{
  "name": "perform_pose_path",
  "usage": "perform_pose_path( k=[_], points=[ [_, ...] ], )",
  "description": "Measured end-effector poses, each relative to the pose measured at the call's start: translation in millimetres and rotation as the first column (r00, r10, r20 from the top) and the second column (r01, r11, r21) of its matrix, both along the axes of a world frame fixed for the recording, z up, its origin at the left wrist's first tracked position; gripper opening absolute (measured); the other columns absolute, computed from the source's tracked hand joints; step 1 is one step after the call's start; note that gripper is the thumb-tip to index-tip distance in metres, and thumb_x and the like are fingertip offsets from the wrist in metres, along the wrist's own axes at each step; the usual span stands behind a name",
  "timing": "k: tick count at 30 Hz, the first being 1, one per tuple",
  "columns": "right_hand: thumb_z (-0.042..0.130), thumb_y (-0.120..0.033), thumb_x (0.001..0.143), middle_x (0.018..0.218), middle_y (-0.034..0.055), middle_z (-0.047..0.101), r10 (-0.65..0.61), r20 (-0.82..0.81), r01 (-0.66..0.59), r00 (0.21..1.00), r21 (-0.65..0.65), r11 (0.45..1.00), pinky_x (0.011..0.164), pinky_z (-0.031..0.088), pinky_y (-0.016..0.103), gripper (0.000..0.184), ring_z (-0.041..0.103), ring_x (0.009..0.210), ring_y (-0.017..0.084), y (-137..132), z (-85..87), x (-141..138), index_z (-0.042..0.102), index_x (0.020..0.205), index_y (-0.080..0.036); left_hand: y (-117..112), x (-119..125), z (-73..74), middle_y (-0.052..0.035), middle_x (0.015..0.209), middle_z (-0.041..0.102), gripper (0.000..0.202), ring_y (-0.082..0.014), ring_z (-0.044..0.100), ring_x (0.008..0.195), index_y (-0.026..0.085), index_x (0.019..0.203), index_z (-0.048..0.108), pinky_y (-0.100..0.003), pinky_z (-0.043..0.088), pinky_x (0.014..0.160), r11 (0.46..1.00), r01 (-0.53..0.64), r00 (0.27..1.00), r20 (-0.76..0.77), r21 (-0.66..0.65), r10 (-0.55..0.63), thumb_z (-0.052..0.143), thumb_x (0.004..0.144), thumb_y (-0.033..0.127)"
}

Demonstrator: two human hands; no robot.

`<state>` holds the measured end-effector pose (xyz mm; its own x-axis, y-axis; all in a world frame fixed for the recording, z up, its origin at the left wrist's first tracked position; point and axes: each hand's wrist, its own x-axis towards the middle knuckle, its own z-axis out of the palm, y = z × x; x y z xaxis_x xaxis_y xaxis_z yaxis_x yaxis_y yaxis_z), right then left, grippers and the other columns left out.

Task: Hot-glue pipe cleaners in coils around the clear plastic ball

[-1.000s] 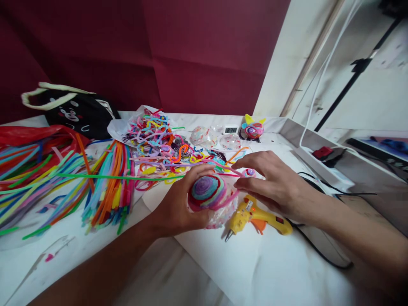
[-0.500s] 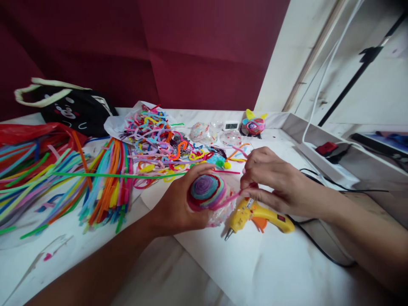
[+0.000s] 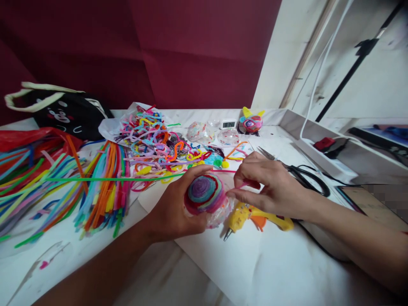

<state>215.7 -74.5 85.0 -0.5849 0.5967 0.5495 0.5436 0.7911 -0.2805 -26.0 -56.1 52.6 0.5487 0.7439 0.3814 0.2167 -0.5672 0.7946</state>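
My left hand (image 3: pixel 178 204) is wrapped round a clear plastic ball (image 3: pixel 219 216), whose upper side carries a coiled pipe-cleaner spiral (image 3: pixel 204 191) in purple, light blue, red and pink. Close against the ball's right side, my right hand (image 3: pixel 264 182) pinches a pink pipe cleaner (image 3: pixel 234 190) between thumb and fingers. The pipe cleaner's far end is hidden by the hand. Just below that hand lies a yellow glue gun (image 3: pixel 240 219) with an orange trigger, its metal nozzle pointing down and left.
Bundled pipe cleaners (image 3: pixel 102 187) lie at left, with a heap of bent pieces (image 3: pixel 149 136) behind. Black-handled scissors (image 3: pixel 299 174) rest beyond my right hand. Further back are clear balls (image 3: pixel 200 132), a small digital clock (image 3: pixel 228 124), a decorated ball (image 3: pixel 251 123) and a black bag (image 3: pixel 70 114).
My right hand has moved left, closer to the ball, so the free pink length between them looks shorter. The scissors now show behind it. My left hand still holds the ball.
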Motion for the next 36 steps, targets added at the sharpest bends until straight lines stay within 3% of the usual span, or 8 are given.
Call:
perform_pose_path(
  k=[8, 16, 27, 36],
  points=[
    [0.071, -0.030, 0.085, 0.058, -0.0053, 0.049, -0.059, -0.044, 0.050, 0.997, -0.181, 0.982, 0.058, 0.035, 0.023, 0.023, 0.042, 0.056, 0.009, 0, -0.8, -2, 0.059, 0.070, -0.017, 0, 0, -0.9, -0.0084, 0.129, 0.062, 0.075, -0.0305, 0.062, 0.117, 0.026, 0.134, 0.047, -0.038, 0.052, 0.098, 0.999, 0.031, 0.999, -0.010, 0.033, -0.030, 0.073, 0.064, 0.017],
    [0.072, -0.030, 0.083, 0.057, -0.0073, 0.048, -0.082, -0.062, 0.041, 0.995, -0.497, 0.867, 0.049, 0.032, 0.021, 0.019, 0.041, 0.052, 0.008, 1, 2.0, -1, 0.062, 0.074, -0.017, -2, -3, -4.5, -0.0054, 0.134, 0.057, 0.084, -0.0285, 0.059, 0.119, 0.031, 0.138, 0.043, -0.039, 0.047, 0.106, 0.994, 0.094, 0.995, -0.050, 0.056, -0.091, 0.071, 0.061, 0.012],
    [0.071, -0.029, 0.081, 0.065, -0.0033, 0.057, -0.090, -0.029, 0.057, 0.996, -0.578, 0.814, 0.057, 0.037, 0.023, 0.013, 0.049, 0.061, 0.011, 1, 3.2, 2, 0.067, 0.078, -0.017, 0, -6, -9.0, -0.0070, 0.138, 0.055, 0.090, -0.0324, 0.056, 0.125, 0.033, 0.141, 0.042, -0.043, 0.045, 0.108, 0.982, 0.178, 0.983, -0.051, 0.063, -0.175, 0.073, 0.060, 0.012],
    [0.074, -0.027, 0.077, 0.059, -0.0061, 0.054, -0.116, -0.023, 0.073, 0.993, -0.655, 0.752, 0.047, 0.033, 0.020, 0.014, 0.045, 0.052, 0.008, 2, 0.9, -1, 0.065, 0.074, -0.016, 0, -6, -9.4, -0.0056, 0.138, 0.056, 0.095, -0.0322, 0.058, 0.123, 0.035, 0.141, 0.040, -0.043, 0.047, 0.106, 0.979, 0.192, 0.974, -0.132, 0.071, -0.182, 0.072, 0.055, 0.010]
  ],
)
